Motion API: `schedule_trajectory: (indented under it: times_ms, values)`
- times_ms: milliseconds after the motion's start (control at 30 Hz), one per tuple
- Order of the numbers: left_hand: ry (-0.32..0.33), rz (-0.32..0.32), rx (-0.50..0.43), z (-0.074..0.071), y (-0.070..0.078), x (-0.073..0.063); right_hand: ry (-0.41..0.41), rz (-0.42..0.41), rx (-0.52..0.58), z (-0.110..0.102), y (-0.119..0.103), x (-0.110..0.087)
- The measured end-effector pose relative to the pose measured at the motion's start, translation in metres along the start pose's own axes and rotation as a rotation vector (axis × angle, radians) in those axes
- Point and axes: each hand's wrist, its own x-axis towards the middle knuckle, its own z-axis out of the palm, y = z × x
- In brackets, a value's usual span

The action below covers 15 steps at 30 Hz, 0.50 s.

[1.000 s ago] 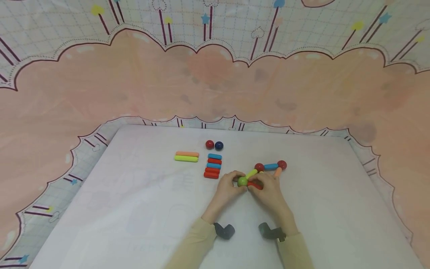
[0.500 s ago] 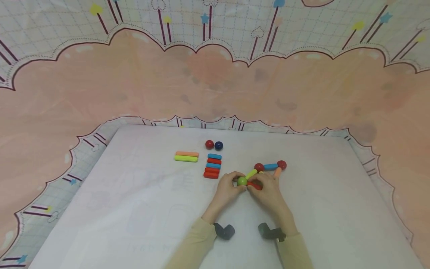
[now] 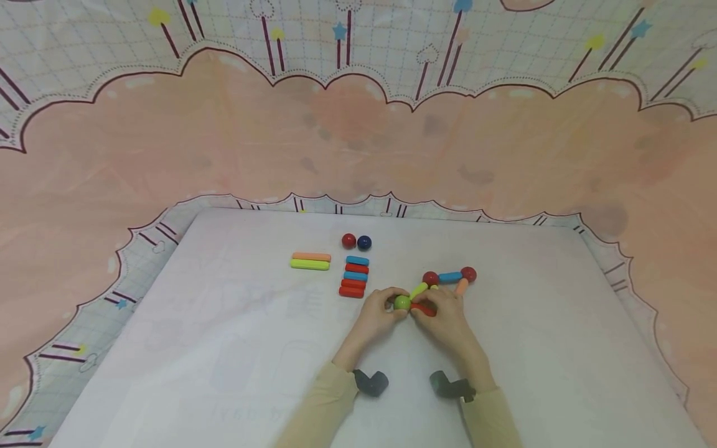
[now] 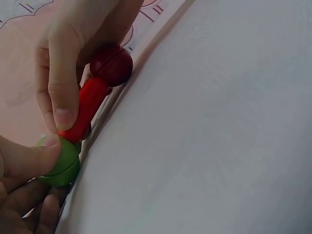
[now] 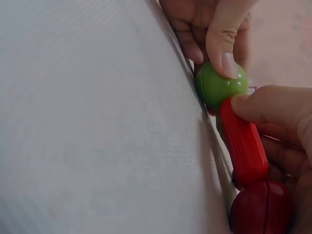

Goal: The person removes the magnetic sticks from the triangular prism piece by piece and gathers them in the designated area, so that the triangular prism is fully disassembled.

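Note:
My left hand [image 3: 379, 314] pinches a green ball [image 3: 402, 303] between thumb and fingers. The right hand [image 3: 450, 316] grips a red stick [image 3: 424, 309] whose end touches that ball. At the stick's other end, both wrist views show a dark red ball [image 5: 263, 208], covered by the right hand in the head view. From the green ball a yellow-green stick [image 3: 418, 290] runs to a red ball [image 3: 430, 279]. A blue stick [image 3: 450, 277] links that to another red ball [image 3: 468, 274], where an orange stick [image 3: 461, 287] leads back under the right hand.
Left of the hands lies a column of short red and blue sticks [image 3: 354, 276]. A longer orange stick [image 3: 311, 256] and yellow-green stick [image 3: 310, 265] lie farther left. Behind the column sit a red ball [image 3: 348, 241] and a dark blue ball [image 3: 364, 242]. All rest on a white tabletop [image 3: 224, 348].

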Motion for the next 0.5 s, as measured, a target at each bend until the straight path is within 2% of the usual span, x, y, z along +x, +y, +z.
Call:
schedule_trajectory:
  times_ms: [200, 500]
  values:
    - [-0.04, -0.02, -0.03, -0.004, -0.0005, -0.0006, 0.012, -0.017, 0.0, 0.0006, -0.0004, -0.0003]
    - [-0.099, 0.007, -0.053, -0.0102, -0.0039, -0.0019, 0.019, -0.019, -0.004, 0.0019, 0.0013, 0.0]
